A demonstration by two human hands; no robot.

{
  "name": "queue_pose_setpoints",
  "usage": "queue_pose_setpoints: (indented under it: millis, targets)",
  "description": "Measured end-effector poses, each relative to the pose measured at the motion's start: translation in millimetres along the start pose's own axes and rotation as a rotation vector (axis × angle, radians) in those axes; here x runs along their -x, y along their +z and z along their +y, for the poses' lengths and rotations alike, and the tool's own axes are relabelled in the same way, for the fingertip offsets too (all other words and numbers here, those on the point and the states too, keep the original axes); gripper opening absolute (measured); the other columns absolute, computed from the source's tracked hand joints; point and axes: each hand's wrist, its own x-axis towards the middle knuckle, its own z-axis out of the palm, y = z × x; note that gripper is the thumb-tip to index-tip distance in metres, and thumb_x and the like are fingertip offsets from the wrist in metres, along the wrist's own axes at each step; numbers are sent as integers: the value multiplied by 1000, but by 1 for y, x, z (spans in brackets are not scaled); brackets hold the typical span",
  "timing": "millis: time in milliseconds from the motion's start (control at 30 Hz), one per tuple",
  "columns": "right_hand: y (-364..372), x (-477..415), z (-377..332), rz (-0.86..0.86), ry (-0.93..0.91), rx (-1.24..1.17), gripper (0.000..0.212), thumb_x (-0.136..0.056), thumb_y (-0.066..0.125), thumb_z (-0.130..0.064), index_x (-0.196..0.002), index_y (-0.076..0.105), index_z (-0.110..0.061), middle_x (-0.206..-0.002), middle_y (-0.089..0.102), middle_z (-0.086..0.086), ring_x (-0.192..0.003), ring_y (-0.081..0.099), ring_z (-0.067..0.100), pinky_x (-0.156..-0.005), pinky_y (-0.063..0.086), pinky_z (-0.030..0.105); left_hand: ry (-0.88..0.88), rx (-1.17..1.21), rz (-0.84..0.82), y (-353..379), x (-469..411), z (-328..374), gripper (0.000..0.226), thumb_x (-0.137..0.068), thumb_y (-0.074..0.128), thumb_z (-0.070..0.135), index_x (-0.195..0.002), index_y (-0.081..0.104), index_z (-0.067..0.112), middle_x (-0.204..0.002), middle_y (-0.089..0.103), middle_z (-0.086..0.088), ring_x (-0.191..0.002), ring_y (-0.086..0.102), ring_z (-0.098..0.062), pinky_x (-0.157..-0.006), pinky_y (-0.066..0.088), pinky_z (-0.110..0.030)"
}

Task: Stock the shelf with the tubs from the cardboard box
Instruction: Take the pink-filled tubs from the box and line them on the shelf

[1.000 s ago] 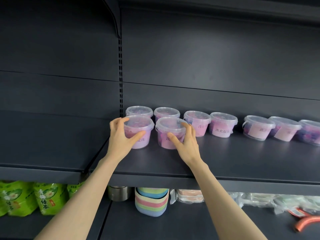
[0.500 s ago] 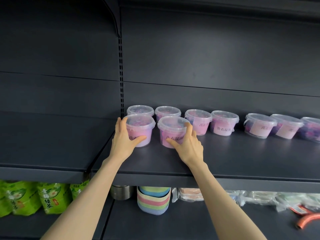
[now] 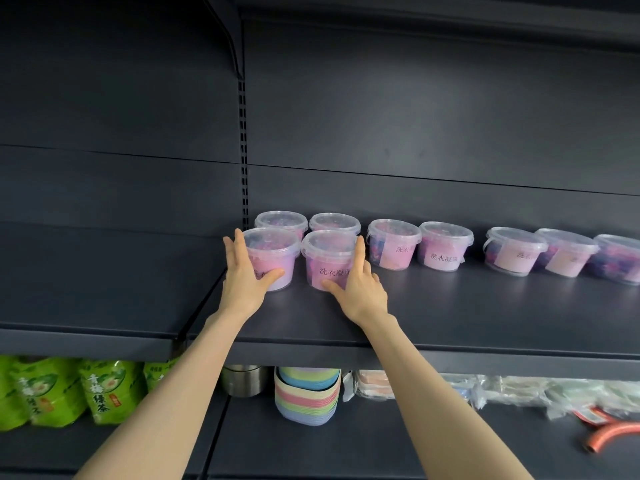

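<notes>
Two clear lidded tubs of pink and purple contents stand side by side at the left end of the dark shelf point(image 3: 450, 306). My left hand point(image 3: 244, 282) lies against the left tub point(image 3: 277, 251), fingers straight up its left side and thumb across its front. My right hand point(image 3: 360, 289) touches the right tub point(image 3: 329, 261), fingers straight along its right side, thumb at its base. Two more tubs point(image 3: 281, 221) point(image 3: 334, 222) stand directly behind them. Several others point(image 3: 445, 247) form a row to the right. The cardboard box is out of view.
A slotted upright point(image 3: 243, 150) rises just left of the tubs and divides the shelf bays. On the lower shelf are green tea bags point(image 3: 104, 389), a metal pot point(image 3: 242, 379), stacked pastel bowls point(image 3: 306, 396), plastic-wrapped goods point(image 3: 519, 393) and an orange tool point(image 3: 609, 434).
Both front tubs slid back toward the rear pair. My fingers, earlier curled over the rims, now lie straight along the tubs' sides.
</notes>
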Motion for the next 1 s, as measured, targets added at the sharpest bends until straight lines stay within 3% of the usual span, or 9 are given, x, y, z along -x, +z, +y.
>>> queue_pose_setpoints:
  millis: [133,233,300,367,433,500,700,767,1000]
  targets:
    - [-3,2,-3,-28,13,13,95,-93,55,-37,-147,-21,-23,-150,32,7,-122,45,37,-89,41,43,-41,-22,-55,-6,-1,1,105,-85,67,27,-145,-19,30,-154,21,-10,-132,37,-33,-105,35,-47]
    - [-11,10,-2,-51,4,70,88,-95,50,-27,-148,-20,-25,-122,54,11,-104,55,34,-75,40,37,-103,-250,-76,-14,7,3,94,-91,57,28,-145,-19,29,-139,43,-18,-118,48,-39,-93,42,-44]
    - [-18,19,0,-45,-5,113,81,-94,49,-26,-150,-10,-25,-105,58,10,-96,57,35,-71,40,36,-116,-401,-69,-21,16,3,83,-92,51,31,-148,-9,29,-120,58,-16,-106,53,-39,-88,46,-45]
    - [-29,30,-1,-37,-26,130,62,-94,48,-25,-148,18,-20,-108,61,11,-97,57,37,-73,43,37,-77,-475,-61,-29,27,10,64,-91,48,31,-147,17,24,-105,66,-10,-98,56,-37,-82,49,-43]
    - [-47,42,-4,-8,-56,121,34,-94,47,-24,-126,49,-11,-112,62,14,-96,56,37,-73,41,36,16,-497,-46,-36,44,28,39,-91,47,26,-129,49,18,-104,69,-7,-99,56,-35,-81,47,-39]
    - [-69,59,-5,43,-86,86,25,-94,47,-24,-108,59,-8,-107,64,13,-89,55,36,-73,41,35,107,-482,-30,-43,65,55,28,-92,48,24,-115,62,17,-108,69,-5,-101,56,-34,-82,47,-38]
    - [-120,141,30,214,-190,-43,24,-94,52,-30,-106,63,-14,-105,65,5,-92,60,29,-77,48,37,447,-367,15,-35,161,117,15,-90,56,24,-97,67,15,-86,69,5,-80,63,-14,-74,51,-32]
    - [-130,178,57,239,-220,-84,21,-93,54,-27,-104,64,-13,-105,66,4,-92,62,27,-76,49,37,526,-337,6,-18,205,126,19,-89,55,28,-96,67,15,-85,71,4,-79,66,-18,-71,54,-37]
    - [-142,337,198,123,-142,-103,25,-90,54,-30,-100,66,-10,-97,67,4,-86,63,26,-66,49,36,397,-278,-192,87,388,116,41,-85,39,45,-100,66,19,-91,71,6,-80,67,-18,-63,55,-36]
